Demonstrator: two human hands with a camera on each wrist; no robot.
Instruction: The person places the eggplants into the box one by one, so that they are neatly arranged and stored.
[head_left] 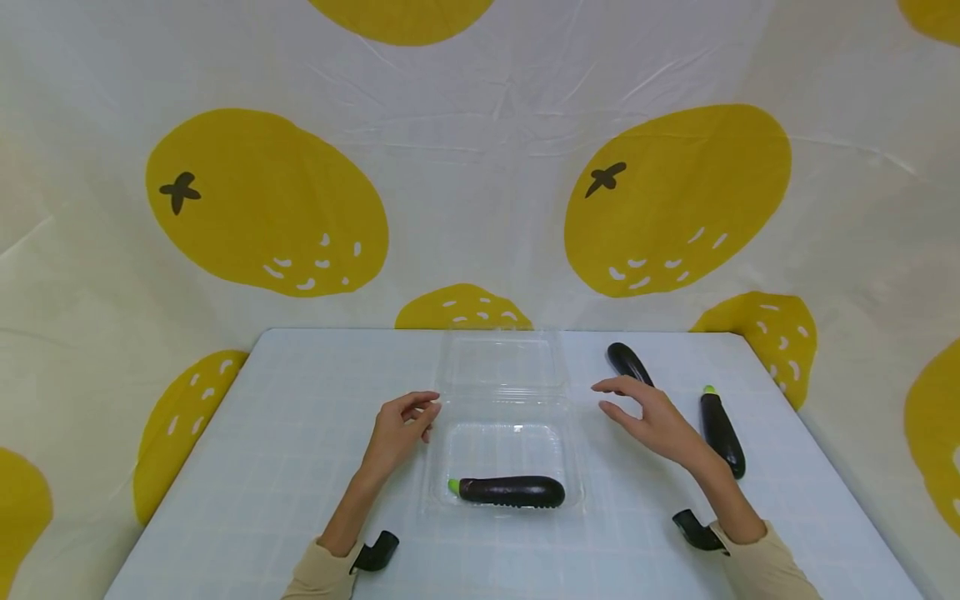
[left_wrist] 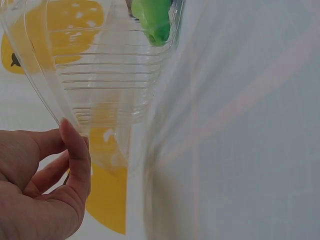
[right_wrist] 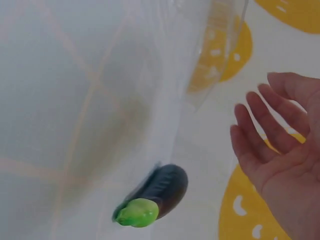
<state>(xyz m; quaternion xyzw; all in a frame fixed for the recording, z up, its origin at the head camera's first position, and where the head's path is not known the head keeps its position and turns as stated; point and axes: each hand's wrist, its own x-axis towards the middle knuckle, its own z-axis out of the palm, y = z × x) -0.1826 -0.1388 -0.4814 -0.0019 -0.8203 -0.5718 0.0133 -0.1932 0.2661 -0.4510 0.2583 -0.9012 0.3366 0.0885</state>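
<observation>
A clear plastic clamshell container (head_left: pixel 501 398) lies with its lid raised at the far side. Inside its base, along the near side, an eggplant (head_left: pixel 512 492) rests with its green stem end to the left. My left hand (head_left: pixel 401 429) is by the container's left edge, near the hinge, fingers loosely bent. In the left wrist view its fingertips overlap the rim; contact cannot be told. On the other side, my right hand (head_left: pixel 651 417) hovers apart from the container, thumb and fingers spread, holding nothing. Beyond it lies a second eggplant (head_left: pixel 628 362), partly hidden by the hand.
A third eggplant (head_left: pixel 722 433) lies at the right of the white table (head_left: pixel 300 417), beside the right forearm. Behind the table's back edge hangs a pale cloth (head_left: pixel 480 183) printed with yellow fruit. Black wrist cameras (head_left: pixel 377 551) sit on both wrists.
</observation>
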